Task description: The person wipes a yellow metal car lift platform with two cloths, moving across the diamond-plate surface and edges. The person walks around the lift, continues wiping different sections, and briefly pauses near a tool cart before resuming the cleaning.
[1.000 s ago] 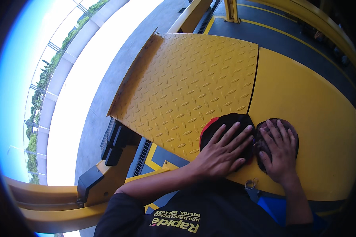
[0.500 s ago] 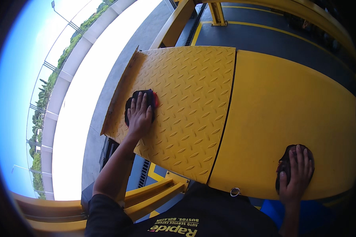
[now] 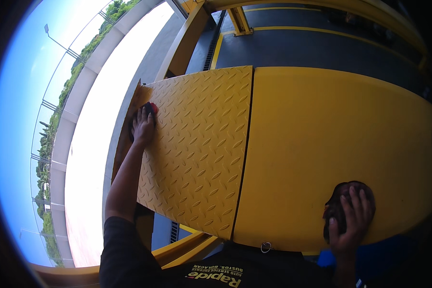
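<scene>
My left hand (image 3: 143, 128) presses a dark rag (image 3: 149, 107) with a red patch against the yellow diamond-plate panel (image 3: 197, 144). It is near the plate's upturned left edge, and most of the rag is hidden under the fingers and palm. On the right, my right hand (image 3: 354, 218) holds another dark, crumpled rag (image 3: 338, 199) down on the smooth yellow panel (image 3: 297, 139). Its fingers lie bent over the cloth, close to the panel's near edge. A narrow dark gap separates the two panels.
Yellow steel beams (image 3: 197, 247) run below the near edge, and a yellow post (image 3: 239, 21) stands beyond the far edge. The dark grey floor (image 3: 283, 45) has yellow lines. A small metal ring (image 3: 266, 247) hangs at my waist. Outside on the left stands a concrete wall (image 3: 65, 139).
My left hand and its rag have moved left across the diamond plate to the raised edge. My right hand and rag have shifted slightly; the whole view has turned somewhat to the right.
</scene>
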Tool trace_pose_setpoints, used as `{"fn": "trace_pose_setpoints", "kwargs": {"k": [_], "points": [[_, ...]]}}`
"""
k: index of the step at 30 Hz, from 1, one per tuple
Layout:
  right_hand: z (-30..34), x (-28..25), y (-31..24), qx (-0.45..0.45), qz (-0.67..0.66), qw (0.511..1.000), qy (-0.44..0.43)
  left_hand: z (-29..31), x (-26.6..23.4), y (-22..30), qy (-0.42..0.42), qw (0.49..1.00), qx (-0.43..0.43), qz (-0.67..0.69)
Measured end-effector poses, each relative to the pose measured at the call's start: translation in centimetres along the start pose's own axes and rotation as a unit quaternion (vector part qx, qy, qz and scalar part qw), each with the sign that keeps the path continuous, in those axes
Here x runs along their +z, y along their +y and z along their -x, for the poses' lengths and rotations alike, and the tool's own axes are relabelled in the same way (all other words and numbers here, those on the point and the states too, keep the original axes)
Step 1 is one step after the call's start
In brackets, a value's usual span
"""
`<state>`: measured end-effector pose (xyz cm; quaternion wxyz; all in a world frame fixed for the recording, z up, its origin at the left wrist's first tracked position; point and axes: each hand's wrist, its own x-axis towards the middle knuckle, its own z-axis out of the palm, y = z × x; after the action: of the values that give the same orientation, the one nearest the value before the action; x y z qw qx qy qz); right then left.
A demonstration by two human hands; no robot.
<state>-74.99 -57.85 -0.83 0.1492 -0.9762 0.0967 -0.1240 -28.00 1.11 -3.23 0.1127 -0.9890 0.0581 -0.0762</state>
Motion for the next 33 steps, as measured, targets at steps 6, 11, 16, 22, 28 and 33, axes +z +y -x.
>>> {"fn": "trace_pose_setpoints", "kwargs": {"k": [6,11,16,22,28,33], "points": [[0.1,-0.1,-0.2,0.015,0.037,0.999,0.013,16.2,-13.4,29.6,-0.063,0.893,0.392,0.211],[0.3,-0.7,-0.9,0.037,0.023,0.999,0.017,7.4,-9.2,21.6,-0.033,0.947,0.249,0.199],[-0.9,-0.7,-1.4,0.032,0.008,0.999,0.029,-12.6,3.0,-2.6,-0.026,0.987,-0.059,0.144],[-0.9,-0.8,-2.2,0.023,0.0,0.999,0.035,-17.2,1.6,9.4,0.004,0.991,0.116,0.072],[0.2,-1.3,-1.7,0.053,0.012,0.997,0.052,6.1,-12.3,36.2,-0.013,0.878,0.434,0.202],[-0.1,-1.3,-1.3,0.009,-0.017,0.998,0.06,8.5,-12.6,30.3,-0.023,0.906,0.387,0.169]]}}
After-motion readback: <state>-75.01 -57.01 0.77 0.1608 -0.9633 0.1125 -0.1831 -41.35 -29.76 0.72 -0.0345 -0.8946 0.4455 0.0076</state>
